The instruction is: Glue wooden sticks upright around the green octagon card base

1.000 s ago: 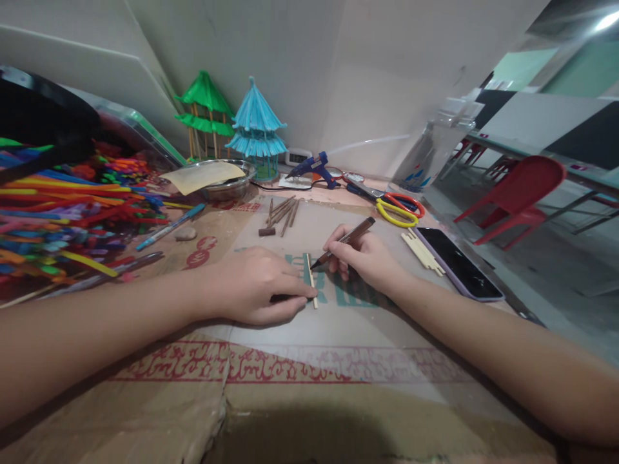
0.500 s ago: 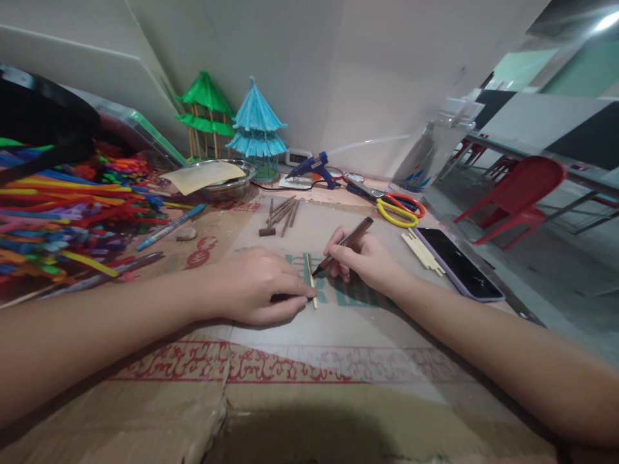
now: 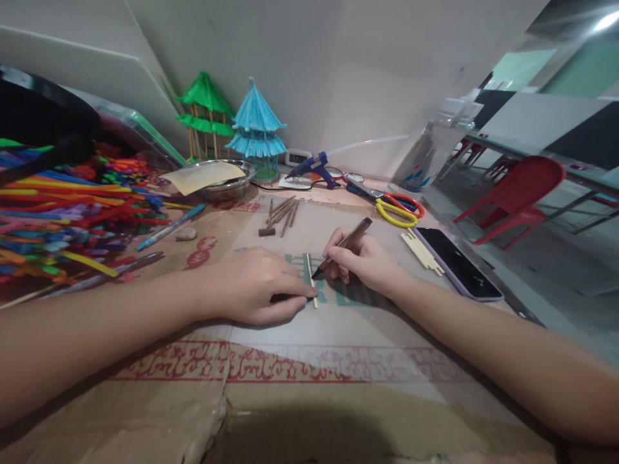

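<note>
My left hand (image 3: 268,287) lies on the sheet-covered cardboard, its fingertips pressing the lower part of a thin stick (image 3: 311,274). The stick is dark along its upper part and pale at the bottom. In my right hand (image 3: 355,258) is a brown marker (image 3: 351,238), its dark tip touching the stick just above my left fingertips. Several brown sticks (image 3: 285,211) lie beyond my hands, beside a short brown cap (image 3: 267,232). A few pale sticks (image 3: 422,253) lie to the right.
A phone (image 3: 459,264) and scissors (image 3: 397,209) lie at the right. Behind stand a blue glue gun (image 3: 314,169), a metal bowl (image 3: 225,187) and green (image 3: 206,119) and blue (image 3: 258,129) small pavilions. Colourful pipe cleaners (image 3: 62,219) cover the left.
The marker tip in my right hand has moved slightly down along the stick. My left hand has stayed in place.
</note>
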{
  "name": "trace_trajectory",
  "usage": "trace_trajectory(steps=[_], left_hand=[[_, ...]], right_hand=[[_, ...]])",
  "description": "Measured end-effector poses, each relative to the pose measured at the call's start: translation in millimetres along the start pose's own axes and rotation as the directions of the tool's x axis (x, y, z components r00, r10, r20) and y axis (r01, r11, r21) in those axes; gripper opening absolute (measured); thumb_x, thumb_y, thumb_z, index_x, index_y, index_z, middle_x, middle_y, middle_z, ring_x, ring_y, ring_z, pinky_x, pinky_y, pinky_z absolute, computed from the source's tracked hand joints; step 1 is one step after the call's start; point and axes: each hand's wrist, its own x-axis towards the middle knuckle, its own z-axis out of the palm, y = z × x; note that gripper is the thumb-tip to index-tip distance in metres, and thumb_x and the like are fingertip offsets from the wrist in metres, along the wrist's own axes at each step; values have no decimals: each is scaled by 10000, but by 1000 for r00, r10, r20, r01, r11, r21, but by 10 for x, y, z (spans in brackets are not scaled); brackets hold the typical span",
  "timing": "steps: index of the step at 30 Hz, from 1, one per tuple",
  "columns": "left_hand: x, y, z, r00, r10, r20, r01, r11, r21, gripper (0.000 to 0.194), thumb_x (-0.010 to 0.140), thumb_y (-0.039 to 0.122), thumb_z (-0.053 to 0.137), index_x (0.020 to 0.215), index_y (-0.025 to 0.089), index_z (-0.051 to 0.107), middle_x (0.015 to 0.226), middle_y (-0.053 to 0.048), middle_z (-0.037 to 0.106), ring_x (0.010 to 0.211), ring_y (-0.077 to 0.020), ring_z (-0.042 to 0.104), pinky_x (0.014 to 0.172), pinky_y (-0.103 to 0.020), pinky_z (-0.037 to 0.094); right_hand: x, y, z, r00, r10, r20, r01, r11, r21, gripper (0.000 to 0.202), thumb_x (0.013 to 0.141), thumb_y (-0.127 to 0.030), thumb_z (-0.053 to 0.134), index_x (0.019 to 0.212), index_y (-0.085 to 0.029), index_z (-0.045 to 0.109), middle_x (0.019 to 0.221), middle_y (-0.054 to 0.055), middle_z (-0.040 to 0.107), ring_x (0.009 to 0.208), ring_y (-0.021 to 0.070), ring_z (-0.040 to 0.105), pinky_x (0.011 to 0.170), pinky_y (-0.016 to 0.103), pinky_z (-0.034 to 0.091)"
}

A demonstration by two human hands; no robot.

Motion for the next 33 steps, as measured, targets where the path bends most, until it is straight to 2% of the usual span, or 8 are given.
trace_trajectory(steps=[7, 20, 33], left_hand=[[-2, -4, 12, 1000, -5, 9, 5, 1000, 8, 240, 931, 233, 573, 1063, 210, 773, 734, -23, 760, 587, -158, 652, 539, -284, 417], [5, 4, 12, 1000, -13, 18, 12, 1000, 20, 265, 935, 241, 561, 1097, 213, 769, 723, -26, 760, 566, -164, 648, 528, -290, 413], [9, 11, 0, 1000, -13, 25, 13, 1000, 15, 267, 935, 239, 558, 1098, 211, 768, 740, -33, 767, 585, -165, 656, 543, -279, 426]], right_hand=[[7, 10, -5, 1000, 2, 20, -2, 1000, -3, 202, 807, -357, 672, 799, -199, 547, 549, -22, 635, 430, 89, 526, 399, 186, 405], [43, 13, 0, 992, -40, -122, 29, 995, -97, 180, 888, -347, 607, 815, -207, 522, 574, -37, 634, 407, 94, 528, 416, 214, 405], [67, 43, -12, 988, -71, -134, 55, 992, -115, 171, 949, -358, 561, 876, -208, 522, 645, -41, 631, 408, 94, 537, 428, 228, 399]])
